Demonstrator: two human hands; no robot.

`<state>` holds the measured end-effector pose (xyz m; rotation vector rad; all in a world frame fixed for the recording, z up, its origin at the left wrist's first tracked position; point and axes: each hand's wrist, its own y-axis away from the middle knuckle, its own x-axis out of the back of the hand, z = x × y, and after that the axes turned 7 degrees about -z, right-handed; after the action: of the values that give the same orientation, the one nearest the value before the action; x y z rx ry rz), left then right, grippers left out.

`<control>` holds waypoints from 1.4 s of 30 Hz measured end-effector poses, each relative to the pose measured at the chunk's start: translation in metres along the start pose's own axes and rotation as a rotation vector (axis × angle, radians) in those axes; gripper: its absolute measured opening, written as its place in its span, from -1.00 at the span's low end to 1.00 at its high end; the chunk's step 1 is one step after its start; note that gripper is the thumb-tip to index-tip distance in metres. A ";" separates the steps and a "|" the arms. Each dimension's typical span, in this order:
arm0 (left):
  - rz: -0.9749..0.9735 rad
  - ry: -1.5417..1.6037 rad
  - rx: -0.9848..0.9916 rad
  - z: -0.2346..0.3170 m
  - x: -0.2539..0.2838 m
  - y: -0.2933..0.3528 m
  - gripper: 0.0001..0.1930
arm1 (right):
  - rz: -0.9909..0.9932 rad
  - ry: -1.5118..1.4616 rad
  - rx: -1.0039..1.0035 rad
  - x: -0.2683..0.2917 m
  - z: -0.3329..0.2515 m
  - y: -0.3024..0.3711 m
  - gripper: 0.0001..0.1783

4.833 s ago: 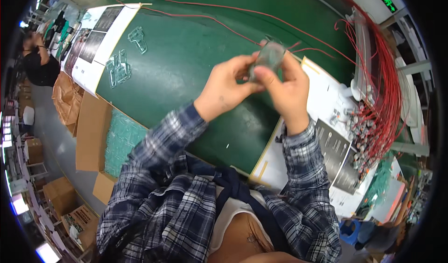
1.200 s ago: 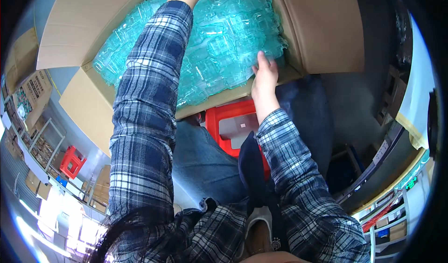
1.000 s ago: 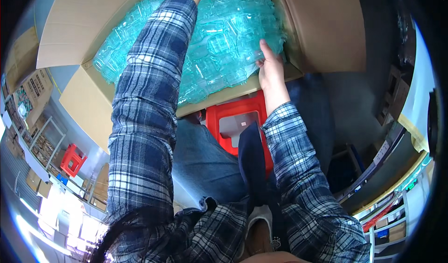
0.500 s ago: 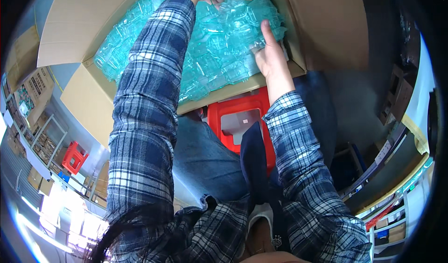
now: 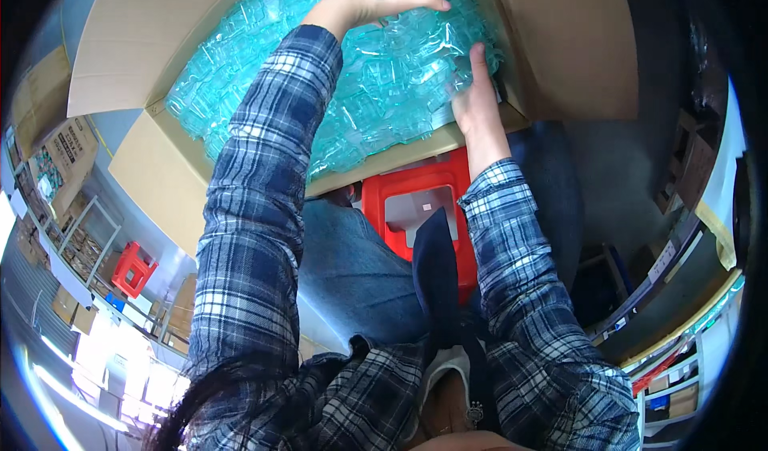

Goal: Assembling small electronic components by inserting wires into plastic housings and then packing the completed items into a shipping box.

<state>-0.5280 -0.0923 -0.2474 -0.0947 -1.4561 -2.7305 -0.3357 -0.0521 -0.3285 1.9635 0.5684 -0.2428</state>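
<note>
A large open cardboard box [image 5: 480,136] is filled with clear, teal-tinted moulded plastic pieces [image 5: 364,75]. Over the box's far right part, my left hand [image 5: 376,4] is bent to the right, one digit stretched straight out and the others partly hidden below it. My right hand [image 5: 478,105] is at the near right corner, palm turned left and thumb sticking up, with its fingertips down among the plastic pieces. Several pieces lie between the two hands. Neither hand visibly closes around any piece.
Under the box's near edge stands a red plastic stool [image 5: 374,203], between my knees. Box flaps spread out at the left [image 5: 152,27] and right [image 5: 572,43]. Another red stool [image 5: 134,270] and a printed carton [image 5: 64,163] are at the far left. A shelf [image 5: 688,371] stands at the right.
Both hands have shifted slightly to the right, and the left one has also come a little nearer. The whole view has moved slightly. Pieces between the hands have shifted.
</note>
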 end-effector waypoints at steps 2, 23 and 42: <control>0.022 0.012 -0.047 -0.019 0.001 -0.008 -0.12 | -0.052 -0.034 0.024 -0.003 0.002 -0.001 -0.22; 0.125 0.217 -0.336 -0.029 0.005 0.075 -0.16 | -0.292 -0.120 0.234 -0.063 -0.042 0.073 -0.37; -0.074 -0.168 -0.868 0.320 -0.248 0.248 -0.25 | -0.426 -0.162 0.963 0.115 -0.264 0.396 -0.42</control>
<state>-0.2533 0.0388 0.1173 -0.3009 -0.1880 -3.2465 -0.0626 0.0744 0.0577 2.6678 0.8558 -1.0957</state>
